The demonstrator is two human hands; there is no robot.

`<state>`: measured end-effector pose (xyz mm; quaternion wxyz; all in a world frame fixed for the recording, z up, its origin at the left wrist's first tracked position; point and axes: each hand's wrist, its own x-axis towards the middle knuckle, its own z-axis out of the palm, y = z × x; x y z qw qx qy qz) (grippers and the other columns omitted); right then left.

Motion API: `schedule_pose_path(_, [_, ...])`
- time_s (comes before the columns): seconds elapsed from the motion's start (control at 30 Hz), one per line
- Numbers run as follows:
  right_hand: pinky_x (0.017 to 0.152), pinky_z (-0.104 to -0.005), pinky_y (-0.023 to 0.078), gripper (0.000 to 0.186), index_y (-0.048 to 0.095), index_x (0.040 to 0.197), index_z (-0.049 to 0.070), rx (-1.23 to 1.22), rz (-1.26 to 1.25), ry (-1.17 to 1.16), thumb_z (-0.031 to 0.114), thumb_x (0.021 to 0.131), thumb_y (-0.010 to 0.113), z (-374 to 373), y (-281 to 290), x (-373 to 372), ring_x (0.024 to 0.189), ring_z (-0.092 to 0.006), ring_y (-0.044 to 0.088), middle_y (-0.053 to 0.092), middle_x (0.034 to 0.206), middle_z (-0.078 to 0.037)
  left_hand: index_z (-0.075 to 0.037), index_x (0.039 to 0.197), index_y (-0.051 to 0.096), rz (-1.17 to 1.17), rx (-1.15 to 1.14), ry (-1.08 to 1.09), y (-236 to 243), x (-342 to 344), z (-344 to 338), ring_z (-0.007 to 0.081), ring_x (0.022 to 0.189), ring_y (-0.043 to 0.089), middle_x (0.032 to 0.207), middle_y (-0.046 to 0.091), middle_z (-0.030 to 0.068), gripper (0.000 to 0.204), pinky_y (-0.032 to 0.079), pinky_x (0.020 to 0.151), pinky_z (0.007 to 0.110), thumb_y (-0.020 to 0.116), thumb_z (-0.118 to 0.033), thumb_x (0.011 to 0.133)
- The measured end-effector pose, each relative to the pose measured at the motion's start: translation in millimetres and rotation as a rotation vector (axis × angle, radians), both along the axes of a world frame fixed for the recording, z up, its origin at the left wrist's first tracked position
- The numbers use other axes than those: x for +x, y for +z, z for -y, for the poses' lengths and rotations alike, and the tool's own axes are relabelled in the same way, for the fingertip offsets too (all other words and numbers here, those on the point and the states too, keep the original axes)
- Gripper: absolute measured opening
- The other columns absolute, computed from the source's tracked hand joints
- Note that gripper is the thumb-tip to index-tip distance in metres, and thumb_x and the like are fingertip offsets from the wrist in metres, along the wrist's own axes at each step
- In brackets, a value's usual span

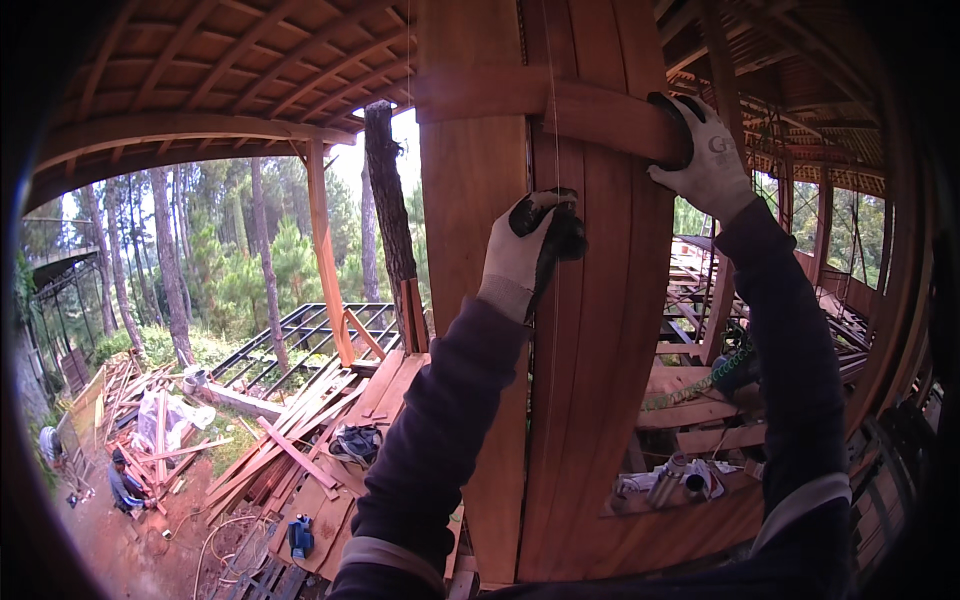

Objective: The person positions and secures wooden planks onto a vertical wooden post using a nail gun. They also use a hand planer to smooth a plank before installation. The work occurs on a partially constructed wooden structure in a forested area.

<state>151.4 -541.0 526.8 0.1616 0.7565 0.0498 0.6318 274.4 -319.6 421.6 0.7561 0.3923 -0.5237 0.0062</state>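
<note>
A tall wooden column of vertical planks point(470, 420) fills the middle, crossed near the top by a short horizontal board point(605, 122). My right hand point(705, 160), in a white glove with dark palm, grips that board's right end. Below the board, my left hand point(525, 240), gloved alike, is closed against the column; what its dark fingers hold, if anything, I cannot make out. A thin string point(556, 350) hangs vertically down the plank face beside my left hand.
Below left, a person point(125, 485) crouches among scattered timber point(300, 430). A blue power tool point(300, 535) lies on planks. Behind are a rough trunk post point(385, 200) and a black metal frame point(310, 330). Cans point(665, 485) stand on a ledge at lower right, under roof beams.
</note>
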Motion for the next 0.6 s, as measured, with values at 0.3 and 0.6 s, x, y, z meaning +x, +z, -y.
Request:
schedule_pose_path(0.3, [0.114,-0.0442,0.037,0.086,0.043,0.142,0.016,-0.066,-0.073,0.031,0.033,0.068,0.084,-78,59,66,0.132,-0.0365,0.041,0.044,0.138,-0.016,-0.002,0.123,0.059,0.458,0.241,0.802,29,6,-25,0.03,0.097,0.066,0.106,0.064,0.0162,0.039,0.055,0.086,0.043,0.065,-0.023,0.09])
schedule_pose_path(0.6, [0.111,-0.0459,0.041,0.088,0.046,0.142,0.017,-0.094,0.025,0.046,0.036,0.066,0.085,-78,62,82,0.129,-0.0379,0.043,0.044,0.136,-0.017,-0.018,0.146,0.041,1.231,0.145,1.633,146,43,-54,0.0339,0.14,0.034,0.148,0.042,0.0128,0.077,0.024,0.118,0.047,0.075,-0.033,0.08])
